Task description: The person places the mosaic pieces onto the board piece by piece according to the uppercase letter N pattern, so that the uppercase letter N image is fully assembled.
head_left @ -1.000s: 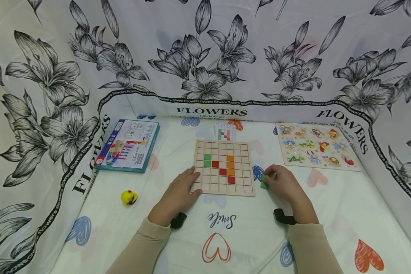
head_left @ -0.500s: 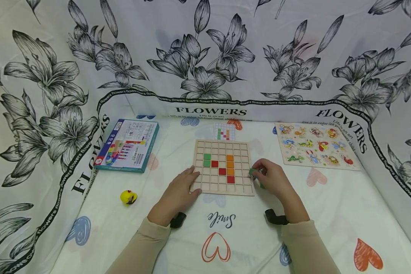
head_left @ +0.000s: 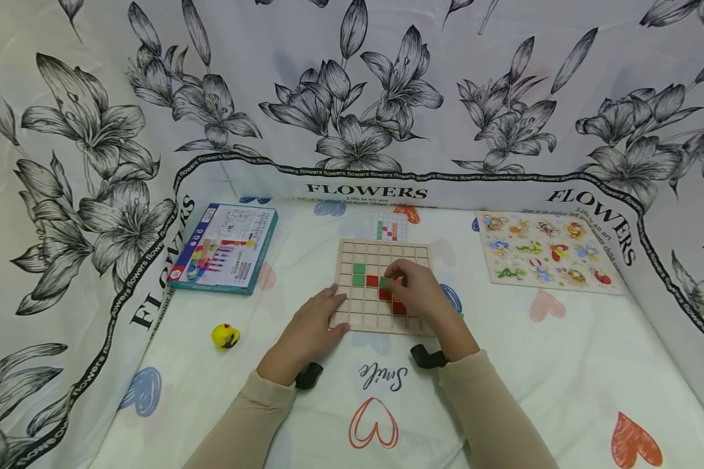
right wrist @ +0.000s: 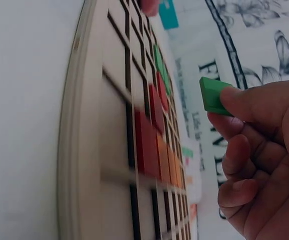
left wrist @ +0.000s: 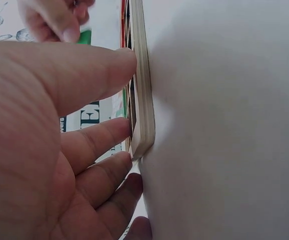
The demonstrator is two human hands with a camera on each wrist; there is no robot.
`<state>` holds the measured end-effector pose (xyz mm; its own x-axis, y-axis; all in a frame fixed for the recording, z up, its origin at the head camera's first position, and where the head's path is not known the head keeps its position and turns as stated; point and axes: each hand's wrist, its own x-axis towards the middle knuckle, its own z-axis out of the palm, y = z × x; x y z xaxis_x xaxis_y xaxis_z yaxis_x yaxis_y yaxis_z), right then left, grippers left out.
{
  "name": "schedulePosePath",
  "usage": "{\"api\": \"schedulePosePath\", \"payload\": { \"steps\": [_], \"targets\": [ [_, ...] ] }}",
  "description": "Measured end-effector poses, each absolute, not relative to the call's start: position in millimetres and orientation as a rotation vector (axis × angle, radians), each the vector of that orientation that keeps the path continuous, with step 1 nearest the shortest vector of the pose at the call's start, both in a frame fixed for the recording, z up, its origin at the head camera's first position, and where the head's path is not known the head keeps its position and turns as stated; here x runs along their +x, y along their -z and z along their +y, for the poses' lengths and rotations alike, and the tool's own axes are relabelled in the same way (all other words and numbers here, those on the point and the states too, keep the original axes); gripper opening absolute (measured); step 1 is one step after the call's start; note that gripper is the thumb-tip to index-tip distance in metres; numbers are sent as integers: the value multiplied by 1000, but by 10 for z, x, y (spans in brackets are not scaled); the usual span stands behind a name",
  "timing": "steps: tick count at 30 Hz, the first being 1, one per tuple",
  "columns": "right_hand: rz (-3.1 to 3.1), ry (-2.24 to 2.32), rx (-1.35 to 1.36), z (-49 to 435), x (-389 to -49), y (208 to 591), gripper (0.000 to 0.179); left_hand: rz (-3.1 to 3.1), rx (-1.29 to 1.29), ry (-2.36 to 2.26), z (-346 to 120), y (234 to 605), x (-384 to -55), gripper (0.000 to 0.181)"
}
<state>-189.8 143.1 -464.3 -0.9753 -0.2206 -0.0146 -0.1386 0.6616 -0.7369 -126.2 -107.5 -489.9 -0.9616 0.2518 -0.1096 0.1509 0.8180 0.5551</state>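
My right hand (head_left: pixel 420 293) pinches a green square tile (right wrist: pixel 213 94) between thumb and index finger, above the wooden grid board (head_left: pixel 358 319). Its other fingers curl loosely in the right wrist view. The board carries two green tiles (head_left: pixel 358 274), red tiles (right wrist: pixel 147 145) on a diagonal, and a row of orange tiles (right wrist: pixel 169 165) mostly hidden by the hand in the head view. With relaxed fingers, my left hand (head_left: pixel 311 329) touches the board's left edge, thumb near the front corner. A sliver of another green tile (head_left: pixel 461 315) shows beside my right wrist.
Behind the board lies a small pattern card (head_left: pixel 390 227) with coloured squares. An insect puzzle board (head_left: pixel 548 253) is at the right, a boxed set (head_left: pixel 225 247) at the back left. A yellow toy duck (head_left: pixel 225 337) sits left of my left hand.
My right hand picked up a green tile from the cloth right of the board and carried it left over the grid. The left hand stays at the board's edge.
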Motion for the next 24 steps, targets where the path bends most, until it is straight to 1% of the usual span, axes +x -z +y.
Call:
{"api": "schedulePosePath", "payload": {
  "steps": [8, 11, 24],
  "targets": [
    [2772, 1157, -402, 1020, -2027, 4729, 8, 2831, 368, -823, -1094, 4897, -1269, 65],
    [2769, 1123, -383, 939, -2028, 4752, 7, 2838, 385, -819, -1103, 4890, -1268, 65],
    [2751, 1024, -348, 870, -2006, 4787, 4, 2849, 398, -829, -1103, 4862, -1256, 64]
  ]
}}
